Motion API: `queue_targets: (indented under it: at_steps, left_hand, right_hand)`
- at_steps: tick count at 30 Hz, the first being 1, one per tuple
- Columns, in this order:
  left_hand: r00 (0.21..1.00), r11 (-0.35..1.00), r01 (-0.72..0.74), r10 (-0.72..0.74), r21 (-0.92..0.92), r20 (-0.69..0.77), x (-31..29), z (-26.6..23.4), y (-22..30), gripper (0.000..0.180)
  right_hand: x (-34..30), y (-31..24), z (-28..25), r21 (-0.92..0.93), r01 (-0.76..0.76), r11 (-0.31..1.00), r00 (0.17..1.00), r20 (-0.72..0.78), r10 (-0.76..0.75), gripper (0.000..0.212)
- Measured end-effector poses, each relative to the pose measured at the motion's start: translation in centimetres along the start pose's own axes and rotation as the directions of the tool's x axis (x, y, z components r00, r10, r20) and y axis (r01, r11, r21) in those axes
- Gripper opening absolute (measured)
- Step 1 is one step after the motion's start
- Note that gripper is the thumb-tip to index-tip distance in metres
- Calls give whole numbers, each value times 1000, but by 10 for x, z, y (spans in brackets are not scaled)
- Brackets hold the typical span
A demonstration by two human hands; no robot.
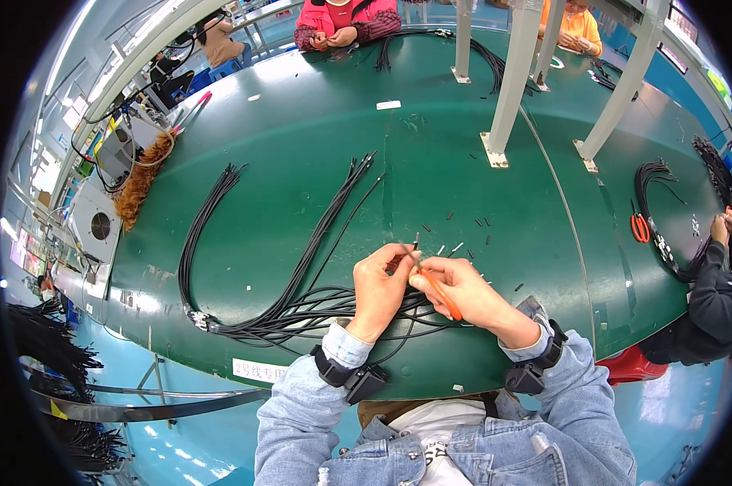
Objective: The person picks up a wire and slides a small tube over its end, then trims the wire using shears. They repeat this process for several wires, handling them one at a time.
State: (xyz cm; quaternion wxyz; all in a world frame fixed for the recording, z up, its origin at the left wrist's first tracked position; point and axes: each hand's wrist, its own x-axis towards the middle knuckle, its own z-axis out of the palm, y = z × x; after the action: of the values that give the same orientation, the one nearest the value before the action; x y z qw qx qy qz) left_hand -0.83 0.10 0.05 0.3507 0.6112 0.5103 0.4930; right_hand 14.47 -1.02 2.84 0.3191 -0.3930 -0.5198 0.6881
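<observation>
Near the front edge of the green table [301,194], both my hands are close together. My left hand [376,292] pinches a thin black cable [416,240] whose tip pokes up past the fingers. Orange-handled scissors [440,295] are in my right hand [471,296], with their blades beside the cable tip. Whether the blades touch the cable I cannot tell. Below and left of my hands lies a bundle of black cables [313,243], its strands fanning out under my wrists. A white band [200,321] gathers it where it bends toward a second row of cable ends [189,251].
Short black pieces [488,240] lie scattered beyond my hands. Grey metal posts [512,89] rise from the table. At right, a co-worker's hands [724,228] are near cables and other orange-handled scissors [640,228]. A boxy machine with a fan [95,223] stands left.
</observation>
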Motion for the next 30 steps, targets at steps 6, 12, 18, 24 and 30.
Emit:
queue_targets:
  at_steps: [6,12,18,24,30]
  left_hand:
    - [996,992,59,-50,-116,79,0,-2,-4,12]
    - [955,980,101,-48,-169,292,0,-7,-8,14]
    - [911,966,157,-60,-206,409,1,-7,-3,13]
    - [846,856,341,-99,-389,524,2,-10,0,14]
    - [819,819,398,-114,-414,562,4,-15,2,16]
  right_hand:
    - [-3,-19,-14,-37,84,996,995,-50,-86,26]
    - [8,-15,-17,112,296,948,917,-310,-250,38]
    - [12,-9,-17,148,325,934,924,-262,-280,39]
    - [13,-4,-17,55,347,936,897,-312,-314,35]
    - [16,3,-20,43,391,919,882,-304,-360,34]
